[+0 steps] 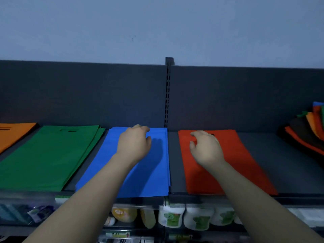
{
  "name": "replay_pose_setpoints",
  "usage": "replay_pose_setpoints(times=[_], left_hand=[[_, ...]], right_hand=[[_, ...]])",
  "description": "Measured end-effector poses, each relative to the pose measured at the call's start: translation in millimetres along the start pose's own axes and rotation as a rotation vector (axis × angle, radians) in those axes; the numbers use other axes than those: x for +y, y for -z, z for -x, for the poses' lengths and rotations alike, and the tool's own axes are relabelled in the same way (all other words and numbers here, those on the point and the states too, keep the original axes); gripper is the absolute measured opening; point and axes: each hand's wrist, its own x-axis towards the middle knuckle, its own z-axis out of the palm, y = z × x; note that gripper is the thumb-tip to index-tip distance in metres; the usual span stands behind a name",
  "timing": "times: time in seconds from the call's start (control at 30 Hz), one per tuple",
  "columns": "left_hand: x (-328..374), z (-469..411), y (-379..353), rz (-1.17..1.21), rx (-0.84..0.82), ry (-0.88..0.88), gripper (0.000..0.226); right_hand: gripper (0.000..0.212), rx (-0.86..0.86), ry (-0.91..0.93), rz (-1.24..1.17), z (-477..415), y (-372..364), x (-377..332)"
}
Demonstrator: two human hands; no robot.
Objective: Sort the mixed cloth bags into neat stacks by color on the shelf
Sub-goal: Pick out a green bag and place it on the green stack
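Note:
Flat cloth bags lie in stacks along the dark shelf. From the left come an orange stack, a green stack, a blue stack and a red bag. My left hand hovers over the far end of the blue stack, fingers curled, holding nothing. Over the far end of the red bag is my right hand, fingers bent and apart, also with nothing in it. A mixed pile of bags in black, orange, red, green and blue leans at the far right.
A slotted upright post divides the dark back panel behind the blue stack. Bare shelf lies between the red bag and the mixed pile. Below the shelf edge stand white tubs and other packaged goods.

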Motion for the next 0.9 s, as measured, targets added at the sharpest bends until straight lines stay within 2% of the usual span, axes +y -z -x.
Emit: replay_pose_setpoints(times=[0.23,0.57,0.77,0.9], left_hand=[[106.0,-14.2,-16.7,-0.008,0.047,-0.236,0.039],[287.8,-32.6,-72.1,0.069,0.016,-0.402,0.036],[397.7,-30.4,-107.6,0.129,-0.051,-0.488,0.031],[454.3,-27.5,-132.2,0.248,-0.153,-0.473,0.026]], right_hand=[[0.040,0.094,-0.099,0.105,12.7,61.7,85.7],[0.037,0.184,-0.281,0.217,23.2,148.3,258.4],[0.037,0.128,-0.504,0.345,33.5,188.7,370.7],[0.042,-0.008,-0.645,0.376,43.0,205.2,435.2]])
